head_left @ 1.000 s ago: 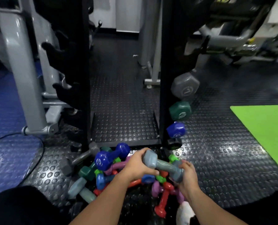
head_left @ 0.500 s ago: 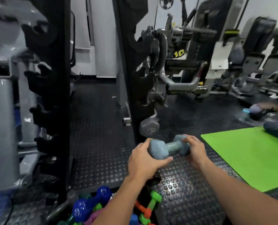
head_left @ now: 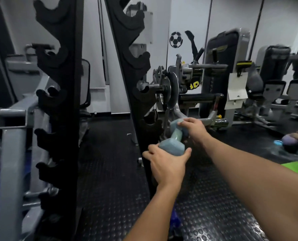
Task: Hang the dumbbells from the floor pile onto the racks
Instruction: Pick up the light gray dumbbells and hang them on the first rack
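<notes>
A pale blue-grey dumbbell (head_left: 174,140) is held in the air by both hands, tilted with one head near and one far. My left hand (head_left: 165,161) grips the near head from below. My right hand (head_left: 193,130) grips the far head. The dumbbell sits just right of the black right rack upright (head_left: 136,80), level with one of its lower hooks (head_left: 150,125). The black left rack upright (head_left: 57,101) stands further left with bare hooks. The floor pile is out of frame except a blue piece (head_left: 175,218) under my left forearm.
Grey gym machines (head_left: 212,94) stand behind the right rack, and a grey frame (head_left: 10,136) stands left of the left rack. A green mat corner (head_left: 297,168) and some items lie on the studded black floor (head_left: 113,188) at right.
Both hands lifted the dumbbell off the floor pile and carried it up beside the right rack's hooks. The view rose from the pile to the racks. The dumbbell turned from level to tilted.
</notes>
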`<state>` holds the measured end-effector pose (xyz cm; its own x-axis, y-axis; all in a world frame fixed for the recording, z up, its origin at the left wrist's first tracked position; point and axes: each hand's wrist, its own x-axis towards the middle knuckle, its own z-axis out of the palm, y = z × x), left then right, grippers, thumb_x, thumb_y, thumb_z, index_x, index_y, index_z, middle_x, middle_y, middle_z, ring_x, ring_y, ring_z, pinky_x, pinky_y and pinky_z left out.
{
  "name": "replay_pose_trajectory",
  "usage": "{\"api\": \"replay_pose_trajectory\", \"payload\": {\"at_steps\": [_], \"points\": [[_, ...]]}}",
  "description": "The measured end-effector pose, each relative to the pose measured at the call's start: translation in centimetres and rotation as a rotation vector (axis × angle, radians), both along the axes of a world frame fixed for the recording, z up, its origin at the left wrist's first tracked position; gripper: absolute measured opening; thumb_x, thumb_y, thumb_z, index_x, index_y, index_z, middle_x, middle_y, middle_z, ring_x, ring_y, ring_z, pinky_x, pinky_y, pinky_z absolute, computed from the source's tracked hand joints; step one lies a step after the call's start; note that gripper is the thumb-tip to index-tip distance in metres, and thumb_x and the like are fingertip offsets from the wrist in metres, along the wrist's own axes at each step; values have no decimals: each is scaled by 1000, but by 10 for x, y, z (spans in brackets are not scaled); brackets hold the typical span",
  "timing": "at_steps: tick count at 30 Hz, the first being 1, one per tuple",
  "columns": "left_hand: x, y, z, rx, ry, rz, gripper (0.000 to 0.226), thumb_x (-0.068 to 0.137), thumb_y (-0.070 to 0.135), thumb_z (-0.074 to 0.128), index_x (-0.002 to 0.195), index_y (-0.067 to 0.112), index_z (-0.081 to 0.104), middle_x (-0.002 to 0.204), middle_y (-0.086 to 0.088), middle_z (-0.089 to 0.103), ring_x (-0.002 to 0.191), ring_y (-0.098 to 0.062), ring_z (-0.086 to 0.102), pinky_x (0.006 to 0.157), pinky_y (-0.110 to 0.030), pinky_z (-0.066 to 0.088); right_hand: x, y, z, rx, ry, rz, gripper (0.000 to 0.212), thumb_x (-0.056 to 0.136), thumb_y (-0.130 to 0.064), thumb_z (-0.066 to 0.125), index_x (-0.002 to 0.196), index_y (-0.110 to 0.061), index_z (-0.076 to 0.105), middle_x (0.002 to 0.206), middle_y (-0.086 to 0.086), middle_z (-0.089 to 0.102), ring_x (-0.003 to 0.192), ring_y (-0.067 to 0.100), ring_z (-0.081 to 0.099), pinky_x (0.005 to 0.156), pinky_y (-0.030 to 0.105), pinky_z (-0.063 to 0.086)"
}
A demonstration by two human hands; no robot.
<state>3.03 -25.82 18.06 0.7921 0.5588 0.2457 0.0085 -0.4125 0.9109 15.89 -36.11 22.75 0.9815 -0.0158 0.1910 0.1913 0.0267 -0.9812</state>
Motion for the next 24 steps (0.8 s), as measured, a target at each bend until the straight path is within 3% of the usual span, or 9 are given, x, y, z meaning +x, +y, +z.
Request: {"api": "replay_pose_trajectory", "payload": {"at_steps": [5,9,12,15,17,20,22,24], "points": [[23,12,-8,-199,43,119,104,43,62,93,119,23,33,122,-4,43,95,-27,63,72,-39,54,40,31,6,-199,-11,89,22,85,-8,76,106,-5,71,93,13,72,78,23,68,57,31,57],[31,23,-14,-215,48,162,108,38,63,94,117,25,31,123,-4,44,94,-28,63,71,-38,51,52,51,-1,-257,-22,135,19,88,2,69,106,-5,70,81,7,70,66,18,66,50,29,54],[39,18,-12,-238,39,149,106,35,63,94,110,27,29,122,-3,42,89,-26,60,72,-39,53,65,49,-7,-214,-28,142,22,86,1,72,108,-4,71,84,8,72,72,19,67,57,30,57],[45,9,-8,-287,42,135,104,38,59,96,109,29,27,124,-4,40,92,-29,61,72,-41,54,78,60,-15,-215,-22,55,19,89,-3,71,108,-4,72,84,7,71,68,16,64,49,19,52],[47,12,-14,-273,9,148,101,42,56,96,111,29,27,124,-4,39,85,-24,55,70,-40,54,85,75,-21,-175,28,63,21,94,-24,69,106,-8,76,87,9,73,74,18,65,56,20,53],[48,22,-32,-275,-63,155,103,40,59,95,113,29,29,120,-3,38,82,-17,49,73,-39,55,99,93,-22,16,294,223,50,88,-59,64,97,-12,79,92,11,77,83,26,71,82,36,54],[49,28,-42,-265,-109,136,104,37,63,94,112,30,30,117,0,38,84,-13,49,75,-38,55,112,92,-21,-7,311,281,66,79,-77,61,84,-14,80,88,13,72,74,27,67,77,36,48],[47,32,-46,-266,-151,107,103,36,62,94,112,30,33,116,2,37,86,-10,48,78,-38,55,120,89,-22,-96,326,259,91,58,-94,61,93,-12,80,102,16,70,82,34,66,80,34,47]]}}
